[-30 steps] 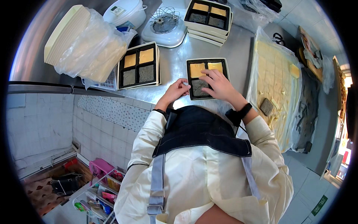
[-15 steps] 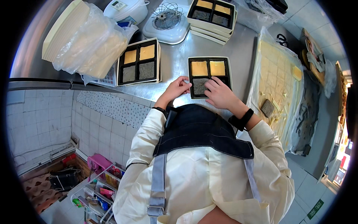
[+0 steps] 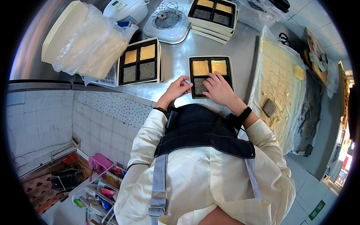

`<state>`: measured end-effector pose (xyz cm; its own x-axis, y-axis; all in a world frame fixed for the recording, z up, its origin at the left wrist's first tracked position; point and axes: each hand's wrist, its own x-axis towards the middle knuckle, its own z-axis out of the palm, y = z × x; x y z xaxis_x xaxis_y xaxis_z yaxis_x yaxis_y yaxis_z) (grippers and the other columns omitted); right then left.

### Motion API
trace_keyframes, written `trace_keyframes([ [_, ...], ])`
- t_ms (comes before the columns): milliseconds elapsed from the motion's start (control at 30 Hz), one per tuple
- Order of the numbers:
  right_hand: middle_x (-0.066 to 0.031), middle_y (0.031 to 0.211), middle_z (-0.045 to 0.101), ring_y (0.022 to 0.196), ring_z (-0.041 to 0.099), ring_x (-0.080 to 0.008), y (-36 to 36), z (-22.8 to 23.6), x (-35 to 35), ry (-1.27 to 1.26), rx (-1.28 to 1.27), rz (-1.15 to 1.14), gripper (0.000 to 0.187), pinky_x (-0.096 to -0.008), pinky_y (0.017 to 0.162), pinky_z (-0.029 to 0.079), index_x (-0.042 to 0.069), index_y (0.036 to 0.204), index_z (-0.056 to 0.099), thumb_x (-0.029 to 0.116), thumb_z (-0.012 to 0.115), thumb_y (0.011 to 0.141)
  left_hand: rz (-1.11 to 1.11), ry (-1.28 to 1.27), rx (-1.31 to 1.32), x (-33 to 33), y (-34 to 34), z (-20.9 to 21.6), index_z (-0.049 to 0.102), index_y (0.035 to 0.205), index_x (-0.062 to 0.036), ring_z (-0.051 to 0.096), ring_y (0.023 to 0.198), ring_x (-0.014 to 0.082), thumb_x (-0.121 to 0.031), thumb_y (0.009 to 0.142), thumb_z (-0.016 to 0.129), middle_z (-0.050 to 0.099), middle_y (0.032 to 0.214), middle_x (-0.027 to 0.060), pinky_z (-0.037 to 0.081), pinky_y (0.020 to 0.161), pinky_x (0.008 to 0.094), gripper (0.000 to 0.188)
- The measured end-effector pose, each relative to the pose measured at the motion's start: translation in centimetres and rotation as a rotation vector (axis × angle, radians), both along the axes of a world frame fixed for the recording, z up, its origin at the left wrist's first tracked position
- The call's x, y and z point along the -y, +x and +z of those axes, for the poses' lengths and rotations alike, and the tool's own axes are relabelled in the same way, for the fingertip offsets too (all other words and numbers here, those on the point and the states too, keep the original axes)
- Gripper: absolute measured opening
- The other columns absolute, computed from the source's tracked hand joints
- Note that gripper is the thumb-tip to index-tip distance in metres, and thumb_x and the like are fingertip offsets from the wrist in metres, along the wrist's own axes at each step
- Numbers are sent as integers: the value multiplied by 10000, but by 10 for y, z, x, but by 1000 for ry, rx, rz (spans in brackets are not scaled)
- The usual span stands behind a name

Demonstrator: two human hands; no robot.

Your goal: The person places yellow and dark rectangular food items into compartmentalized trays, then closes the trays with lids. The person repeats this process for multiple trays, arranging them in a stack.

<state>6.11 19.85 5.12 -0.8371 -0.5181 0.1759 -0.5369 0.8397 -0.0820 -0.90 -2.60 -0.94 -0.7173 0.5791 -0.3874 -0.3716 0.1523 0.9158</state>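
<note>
In front of me sits a cream box [image 3: 231,67] with a black four-part tray. Two yellow cake squares [image 3: 200,68] fill its far compartments, and a dark grey cake square [image 3: 199,88] lies in the near left one. My left hand [image 3: 180,87] is closed at the box's left edge, its fingertips against the rim. Over the near right compartment my right hand [image 3: 220,89] lies with fingers apart and nothing visible in them. Its longer fingertips reach the lower edge of the right yellow square, the thumb side is over the grey one. That compartment's content is hidden under the hand.
Left stands another filled box [image 3: 159,56], beside plastic-wrapped stacked boxes [image 3: 67,37]. A white scale [image 3: 168,33] holding a wire whisk and a stack of boxes [image 3: 210,32] stand behind. Right, a lined sheet [image 3: 277,71] carries yellow cake, scraps and one grey square [image 3: 269,108].
My right hand has shifted slightly right and away from me, its fingertips moving off the grey square toward the right yellow one. My left hand stays at the box's edge.
</note>
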Motion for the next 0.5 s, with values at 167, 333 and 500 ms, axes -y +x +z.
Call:
trace_keyframes([
  [167,-79,1019,559,1079,490,-241,-3,14,2,-26,-25,-21,336,-382,981,343,61,992,581,325,636,791,3,-9,-12,1,-1,0,501,1121,-31,599,693,94,-203,887,642,611,755,37,476,630,218,322],
  [333,-68,1025,543,1002,522,-224,-6,7,11,-178,68,62,407,-341,861,414,47,1104,569,285,647,784,-4,-25,-3,0,-1,0,505,1120,-38,599,700,93,-208,889,640,613,752,33,475,629,218,317],
  [500,-59,1045,537,952,526,-219,-6,0,16,-67,159,7,450,-329,827,396,51,1183,548,304,614,817,-1,-46,-19,-1,2,4,505,1127,-44,594,696,86,-208,890,638,611,752,27,473,625,216,317],
])
